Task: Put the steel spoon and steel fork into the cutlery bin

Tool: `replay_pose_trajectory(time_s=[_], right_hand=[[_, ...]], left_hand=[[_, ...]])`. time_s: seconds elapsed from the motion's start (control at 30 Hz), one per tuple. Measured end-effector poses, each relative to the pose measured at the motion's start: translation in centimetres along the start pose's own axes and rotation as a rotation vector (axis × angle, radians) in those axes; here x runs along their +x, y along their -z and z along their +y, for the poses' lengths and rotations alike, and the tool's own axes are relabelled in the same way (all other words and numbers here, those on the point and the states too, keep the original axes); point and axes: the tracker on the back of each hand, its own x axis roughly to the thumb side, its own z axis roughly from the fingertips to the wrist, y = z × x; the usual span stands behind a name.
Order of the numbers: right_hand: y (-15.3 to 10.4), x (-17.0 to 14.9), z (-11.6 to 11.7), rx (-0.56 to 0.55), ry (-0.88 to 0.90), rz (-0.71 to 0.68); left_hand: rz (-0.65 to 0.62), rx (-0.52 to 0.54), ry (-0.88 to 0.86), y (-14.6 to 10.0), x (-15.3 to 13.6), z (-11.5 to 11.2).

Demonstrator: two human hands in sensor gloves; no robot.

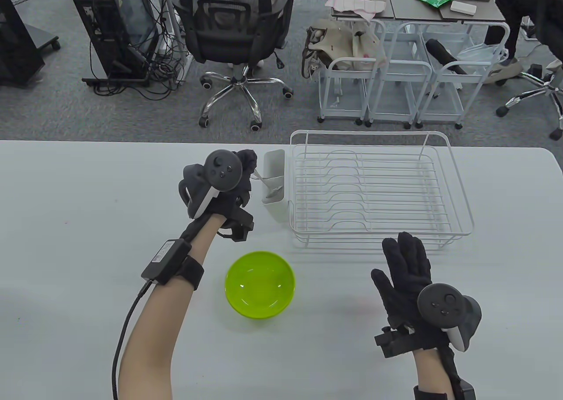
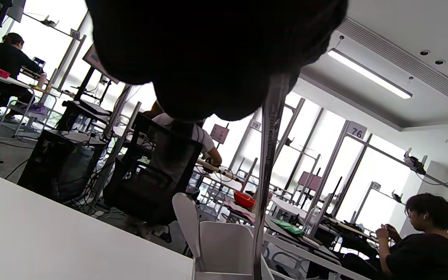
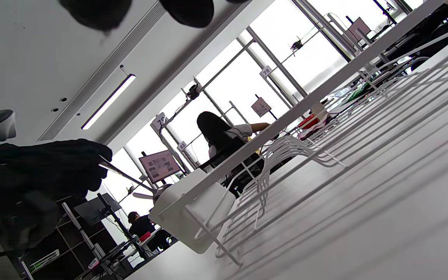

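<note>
My left hand (image 1: 237,176) pinches the handle of a steel utensil (image 1: 262,179), which looks like the spoon. It slants down into the white cutlery bin (image 1: 276,160), and a rounded steel end (image 1: 273,193) shows inside the bin. In the left wrist view the handle (image 2: 268,155) hangs from my fingers straight into the bin (image 2: 224,245). In the right wrist view the same handle (image 3: 126,177) reaches the bin (image 3: 196,210). I cannot make out a separate fork. My right hand (image 1: 402,263) lies open and flat on the table, empty, in front of the rack.
A white wire dish rack (image 1: 457,198) stands right of the bin, which hangs on its left end. A lime green bowl (image 1: 259,283) sits on the table between my arms. The table's far edge runs just behind the rack.
</note>
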Motion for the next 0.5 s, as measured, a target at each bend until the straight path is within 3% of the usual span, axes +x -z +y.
replay_pose_trajectory(time_s=[0.5], right_hand=[[0.0, 0.0, -0.1, 0.001, 0.0, 0.0]], left_hand=[[0.107, -0.14, 0.06, 4.1, -0.5, -3.8]])
